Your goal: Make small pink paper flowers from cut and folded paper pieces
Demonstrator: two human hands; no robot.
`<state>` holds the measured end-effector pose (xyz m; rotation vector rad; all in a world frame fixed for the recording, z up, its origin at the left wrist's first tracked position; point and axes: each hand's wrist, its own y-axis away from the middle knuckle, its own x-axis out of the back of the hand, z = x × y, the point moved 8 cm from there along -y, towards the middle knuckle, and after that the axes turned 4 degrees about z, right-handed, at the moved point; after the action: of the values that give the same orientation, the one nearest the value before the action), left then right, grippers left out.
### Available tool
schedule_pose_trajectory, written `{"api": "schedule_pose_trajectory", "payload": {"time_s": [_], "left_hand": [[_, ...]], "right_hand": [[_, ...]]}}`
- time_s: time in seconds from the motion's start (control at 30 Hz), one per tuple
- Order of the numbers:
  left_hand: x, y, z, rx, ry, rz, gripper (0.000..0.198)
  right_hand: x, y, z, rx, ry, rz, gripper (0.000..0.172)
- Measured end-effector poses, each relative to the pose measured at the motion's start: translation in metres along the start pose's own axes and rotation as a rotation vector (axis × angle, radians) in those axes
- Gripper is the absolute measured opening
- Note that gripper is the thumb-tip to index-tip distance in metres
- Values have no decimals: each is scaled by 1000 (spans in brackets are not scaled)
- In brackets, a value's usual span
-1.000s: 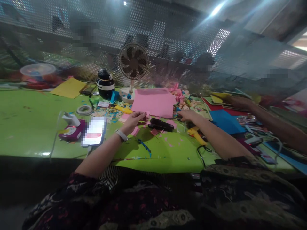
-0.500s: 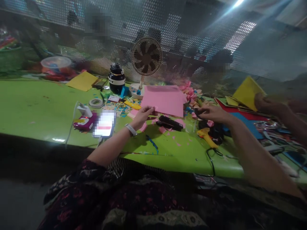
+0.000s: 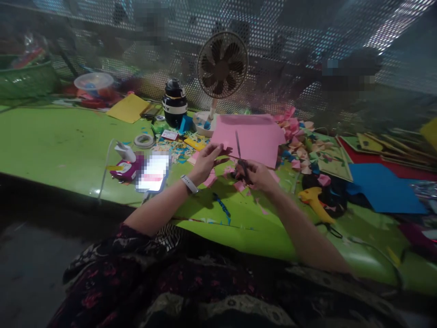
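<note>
My right hand (image 3: 256,175) is closed around the handles of a pair of scissors (image 3: 238,146), whose blades point up and away over a large pink sheet (image 3: 252,134). To its left, my left hand (image 3: 206,161), with a white band on the wrist, has its fingers bent at the near-left edge of that sheet. A small pink paper piece (image 3: 222,146) shows at its fingertips, hard to tell apart from the sheet behind. Pink scraps (image 3: 240,185) lie beneath the hands. A dark object under my right hand is mostly hidden.
A yellow glue gun (image 3: 317,202) and blue sheets (image 3: 385,187) lie right. Folded pink paper pieces (image 3: 290,124) heap behind. A fan (image 3: 222,66) and a black jar (image 3: 175,105) stand at the back. Left are a phone (image 3: 154,172), a tape roll (image 3: 144,140) and a purple charger block (image 3: 128,169).
My right hand has come left from beside the paper heap and now holds scissors. My left hand stays near the pink sheet. The view has shifted; another person's hand at right is gone.
</note>
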<state>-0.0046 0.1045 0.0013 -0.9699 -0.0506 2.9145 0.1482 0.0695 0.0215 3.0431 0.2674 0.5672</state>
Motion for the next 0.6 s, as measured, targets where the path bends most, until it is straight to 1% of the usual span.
{"api": "schedule_pose_trajectory", "payload": {"time_s": [0.1,0.23,0.37,0.6], "left_hand": [[-2,2,3,-7,24,10,22],[-4,5,4,8,-5,52,20],[-4,8,3,2,-32,66,20],[-4,9,-1,-19,-44,66,22]], "right_hand": [[-3,9,4,15,1,14,57],[-12,17,10,-16,-15,-21,51],[-16,15,16,-12,20,-38,46],[-15,13,21,63,104,-26,40]]}}
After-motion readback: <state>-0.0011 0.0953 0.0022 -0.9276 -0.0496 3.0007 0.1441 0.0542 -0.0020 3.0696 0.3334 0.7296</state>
